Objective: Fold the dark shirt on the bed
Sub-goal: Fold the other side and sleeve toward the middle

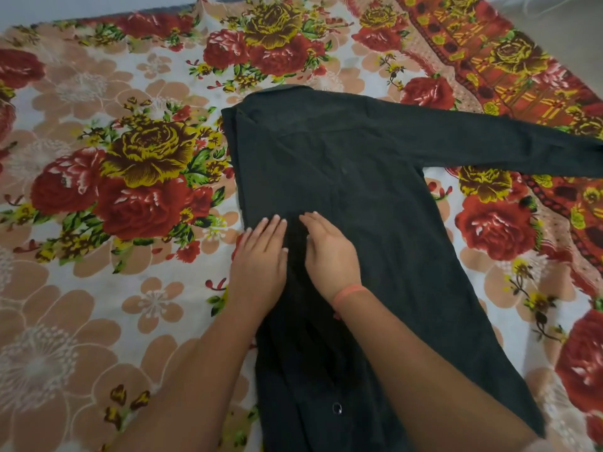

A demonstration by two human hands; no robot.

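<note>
The dark shirt lies flat on the bed, collar at the far end. Its left side is folded in over the body, and that folded sleeve runs down the middle towards me. The other sleeve stretches out to the right edge of the view. My left hand rests palm down on the shirt's folded left edge, fingers together. My right hand lies flat just beside it on the folded sleeve, an orange band on its wrist. Neither hand grips cloth.
The bed is covered by a floral sheet with red and yellow roses, and a patterned red border runs along the right side. A strip of pale floor or wall shows beyond the far edge.
</note>
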